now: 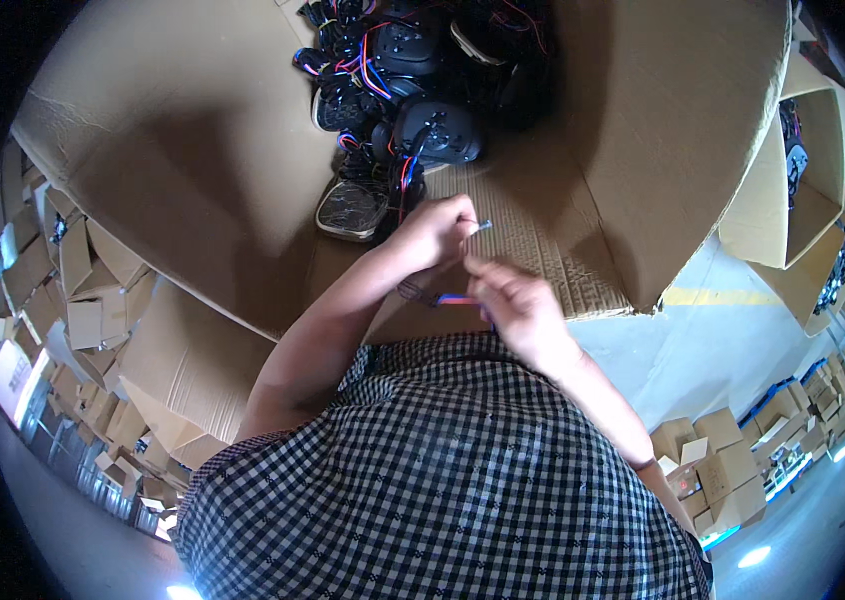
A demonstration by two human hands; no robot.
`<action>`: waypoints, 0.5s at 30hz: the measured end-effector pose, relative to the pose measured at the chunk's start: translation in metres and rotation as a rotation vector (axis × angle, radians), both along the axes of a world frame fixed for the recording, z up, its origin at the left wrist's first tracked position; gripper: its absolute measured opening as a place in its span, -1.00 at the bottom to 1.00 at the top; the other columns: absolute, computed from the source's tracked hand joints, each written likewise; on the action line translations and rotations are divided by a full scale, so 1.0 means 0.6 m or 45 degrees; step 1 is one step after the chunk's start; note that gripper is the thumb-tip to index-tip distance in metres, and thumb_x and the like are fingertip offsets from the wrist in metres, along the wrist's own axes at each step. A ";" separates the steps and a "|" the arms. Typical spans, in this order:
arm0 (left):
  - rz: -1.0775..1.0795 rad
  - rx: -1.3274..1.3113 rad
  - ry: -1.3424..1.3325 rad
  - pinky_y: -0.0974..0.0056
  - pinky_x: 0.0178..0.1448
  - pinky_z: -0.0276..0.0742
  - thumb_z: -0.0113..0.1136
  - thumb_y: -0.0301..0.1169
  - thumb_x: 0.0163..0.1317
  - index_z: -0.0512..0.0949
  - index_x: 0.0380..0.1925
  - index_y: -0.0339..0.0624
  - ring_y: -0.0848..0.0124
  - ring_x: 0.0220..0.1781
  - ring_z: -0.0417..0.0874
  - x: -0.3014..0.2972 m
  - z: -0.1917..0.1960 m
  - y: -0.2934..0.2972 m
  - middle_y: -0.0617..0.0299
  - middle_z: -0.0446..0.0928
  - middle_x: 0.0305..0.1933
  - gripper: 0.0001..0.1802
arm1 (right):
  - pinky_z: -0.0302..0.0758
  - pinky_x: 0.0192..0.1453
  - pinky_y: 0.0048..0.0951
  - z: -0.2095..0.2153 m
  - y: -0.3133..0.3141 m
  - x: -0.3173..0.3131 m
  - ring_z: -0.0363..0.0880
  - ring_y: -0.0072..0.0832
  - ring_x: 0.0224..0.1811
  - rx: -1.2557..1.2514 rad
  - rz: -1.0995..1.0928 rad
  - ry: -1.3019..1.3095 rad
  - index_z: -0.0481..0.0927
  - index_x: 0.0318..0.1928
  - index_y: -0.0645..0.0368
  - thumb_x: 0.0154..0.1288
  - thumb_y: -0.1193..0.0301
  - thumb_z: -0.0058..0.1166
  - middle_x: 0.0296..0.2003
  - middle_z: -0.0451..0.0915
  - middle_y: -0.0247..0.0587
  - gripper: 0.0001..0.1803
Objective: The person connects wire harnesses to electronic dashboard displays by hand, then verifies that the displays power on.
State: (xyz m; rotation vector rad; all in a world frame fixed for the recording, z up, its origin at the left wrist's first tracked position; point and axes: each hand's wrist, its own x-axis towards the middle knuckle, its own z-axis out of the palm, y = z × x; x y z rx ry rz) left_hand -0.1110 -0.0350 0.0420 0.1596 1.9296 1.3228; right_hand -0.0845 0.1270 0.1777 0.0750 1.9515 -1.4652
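Observation:
My left hand [435, 232] is closed in a pinch over the near edge of a large cardboard box. A small pale wire end [485, 226] sticks out beside its fingertips. Just to the right and nearer, my right hand [523, 308] is closed too, slightly smeared by motion. Between the two hands runs thin wiring, and a red and blue wire [457, 300] shows against the right hand. Beyond them lies a heap of rounded black plastic parts [438, 130] with bundled cables. One of these parts has a glossy, mirror-like face [353, 208] and lies by my left wrist.
The tall walls of the cardboard box [663, 130] surround the heap. More open boxes stand at the right [793, 180], holding similar black parts. Stacked cartons [713, 470] fill the lower right, others the left. A yellow line [723, 297] crosses the pale floor.

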 end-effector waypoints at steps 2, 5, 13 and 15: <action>0.258 0.239 -0.085 0.41 -0.27 0.44 0.09 -0.50 0.15 0.45 -0.39 -0.26 0.53 -0.40 0.51 -0.007 0.050 -0.015 0.25 0.50 -0.50 -0.93 | 0.43 -0.34 -0.69 0.004 -0.001 -0.010 0.46 -0.71 -0.39 -0.150 -0.538 -0.447 0.44 0.04 0.26 0.28 0.59 -0.13 -0.33 0.52 -0.31 -0.70; 0.338 0.259 -0.183 0.46 -0.23 0.41 0.07 -0.48 0.21 0.45 -0.33 -0.26 0.60 -0.36 0.45 -0.020 0.126 -0.038 0.34 0.47 -0.44 -0.92 | 0.47 -0.29 -0.61 -0.017 -0.007 -0.001 0.52 -0.62 -0.38 -0.242 -0.540 -0.141 0.30 0.08 0.27 0.26 0.60 -0.09 -0.36 0.57 -0.28 -0.64; 0.449 0.316 -0.379 0.50 -0.19 0.35 0.03 -0.43 0.26 0.48 -0.25 -0.23 0.64 -0.30 0.40 0.002 0.160 -0.074 0.39 0.44 -0.34 -0.88 | 0.54 -0.27 -0.45 -0.004 -0.027 -0.016 0.64 -0.31 -0.34 0.109 -0.138 0.190 0.31 -0.11 0.27 0.15 0.61 0.00 -0.41 0.59 -0.07 -0.72; 0.470 0.386 -0.259 0.52 -0.29 0.38 0.03 -0.48 0.25 0.49 -0.29 -0.26 0.68 -0.36 0.42 0.005 0.161 -0.070 0.39 0.45 -0.39 -0.90 | 0.55 -0.27 -0.42 -0.006 -0.030 -0.014 0.64 -0.27 -0.34 0.101 -0.109 0.209 0.31 -0.11 0.26 0.15 0.61 0.00 -0.41 0.59 -0.06 -0.72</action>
